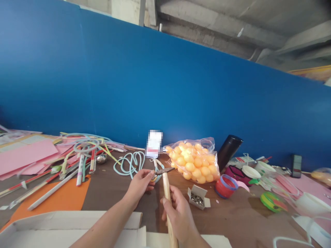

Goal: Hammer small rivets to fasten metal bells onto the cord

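Observation:
My left hand (141, 186) is closed round the handles of a pair of scissors (165, 171), whose dark blades point right. The blades lie close to the upper end of a pale wooden stick (167, 187); whether they touch it I cannot tell. Wrapped round that stick is my right hand (178, 212), holding it nearly upright, its lower end running out of view at the bottom. Just right of this hand stands a small open box (198, 197) of little metal pieces. Behind both hands lies a clear bag of orange balls (192, 162).
Pale blue tubing (129, 165) lies coiled behind my left hand. Sticks, pink paper (28, 156) and an orange sheet (73, 194) cover the left side. A black cylinder (229, 150), a red cup (225, 186) and a green round container (271, 202) stand right. Cardboard (54, 224) lies in front.

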Demonstrator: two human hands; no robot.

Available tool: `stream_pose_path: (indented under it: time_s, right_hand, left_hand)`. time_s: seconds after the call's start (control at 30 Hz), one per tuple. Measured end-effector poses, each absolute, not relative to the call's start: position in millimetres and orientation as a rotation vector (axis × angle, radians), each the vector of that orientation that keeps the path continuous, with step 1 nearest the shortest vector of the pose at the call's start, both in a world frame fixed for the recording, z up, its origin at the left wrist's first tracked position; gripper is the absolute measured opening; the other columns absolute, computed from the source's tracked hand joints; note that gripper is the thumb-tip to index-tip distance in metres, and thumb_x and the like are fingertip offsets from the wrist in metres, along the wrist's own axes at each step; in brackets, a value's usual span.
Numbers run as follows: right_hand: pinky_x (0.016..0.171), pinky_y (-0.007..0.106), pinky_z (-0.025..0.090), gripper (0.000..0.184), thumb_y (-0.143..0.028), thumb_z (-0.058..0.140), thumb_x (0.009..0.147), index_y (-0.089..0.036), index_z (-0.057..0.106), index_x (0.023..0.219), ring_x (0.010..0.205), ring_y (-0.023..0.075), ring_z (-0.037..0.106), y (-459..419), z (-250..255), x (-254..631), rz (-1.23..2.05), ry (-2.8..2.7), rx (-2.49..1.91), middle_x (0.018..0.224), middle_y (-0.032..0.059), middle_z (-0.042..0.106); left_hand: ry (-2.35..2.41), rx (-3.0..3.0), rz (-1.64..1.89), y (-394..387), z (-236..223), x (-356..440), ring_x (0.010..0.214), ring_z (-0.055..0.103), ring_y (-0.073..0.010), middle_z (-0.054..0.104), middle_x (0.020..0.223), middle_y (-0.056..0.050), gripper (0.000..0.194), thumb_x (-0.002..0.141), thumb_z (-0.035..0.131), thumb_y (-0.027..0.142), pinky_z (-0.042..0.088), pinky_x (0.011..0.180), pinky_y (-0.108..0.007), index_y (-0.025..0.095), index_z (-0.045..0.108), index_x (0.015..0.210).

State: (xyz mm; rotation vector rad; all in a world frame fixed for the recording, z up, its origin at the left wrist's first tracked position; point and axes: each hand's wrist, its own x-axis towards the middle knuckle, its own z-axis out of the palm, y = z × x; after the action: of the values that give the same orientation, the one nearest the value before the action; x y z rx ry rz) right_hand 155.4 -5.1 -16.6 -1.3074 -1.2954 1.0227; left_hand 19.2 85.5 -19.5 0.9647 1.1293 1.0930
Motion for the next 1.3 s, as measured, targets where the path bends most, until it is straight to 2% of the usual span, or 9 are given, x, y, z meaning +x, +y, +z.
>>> stream_pose_path:
  time_s: [0.47, 0.7, 0.9, 1.3]
  right_hand:
    - [0.037, 0.017, 0.040, 0.031, -0.030, 0.052, 0.081, -0.020, 0.050, 0.111, 0.043, 0.0085, 0.052, -7, -12, 155, 1.019, -1.254, -1.326, 0.074, -0.0008, 0.059]
    - [0.038, 0.017, 0.040, 0.033, -0.031, 0.052, 0.083, -0.020, 0.047, 0.114, 0.044, 0.0075, 0.049, -11, -4, 151, 0.990, -1.246, -1.292, 0.079, 0.0007, 0.060]
    - [0.040, 0.017, 0.040, 0.031, -0.031, 0.052, 0.082, -0.020, 0.050, 0.112, 0.043, 0.0072, 0.048, -13, -2, 151, 0.990, -1.278, -1.305, 0.069, -0.0014, 0.058]
    - [0.040, 0.018, 0.042, 0.035, -0.033, 0.052, 0.083, -0.021, 0.048, 0.115, 0.045, 0.0078, 0.049, -14, 0, 151, 0.989, -1.279, -1.307, 0.078, 0.0007, 0.059]
  left_hand:
    - [1.112, 0.994, 1.059, 83, -17, 20, 0.064, 0.062, -0.0139, 0.061, 0.078, -0.004, 0.040, 0.066, 0.064, 0.048, 0.050, 0.054, -0.024, 0.015, 0.058, 0.087]
    - [1.076, 0.921, 1.110, 84, -13, 20, 0.062, 0.061, -0.0132, 0.061, 0.075, -0.004, 0.036, 0.066, 0.067, 0.043, 0.053, 0.057, -0.026, 0.013, 0.058, 0.085]
    - [1.035, 0.838, 1.168, 85, -14, 20, 0.057, 0.061, -0.0121, 0.061, 0.070, -0.003, 0.033, 0.066, 0.069, 0.038, 0.053, 0.055, -0.025, 0.013, 0.059, 0.084]
    - [0.976, 0.767, 1.191, 84, -13, 20, 0.059, 0.061, -0.0104, 0.061, 0.072, -0.003, 0.029, 0.069, 0.068, 0.036, 0.055, 0.062, -0.024, 0.012, 0.059, 0.082]
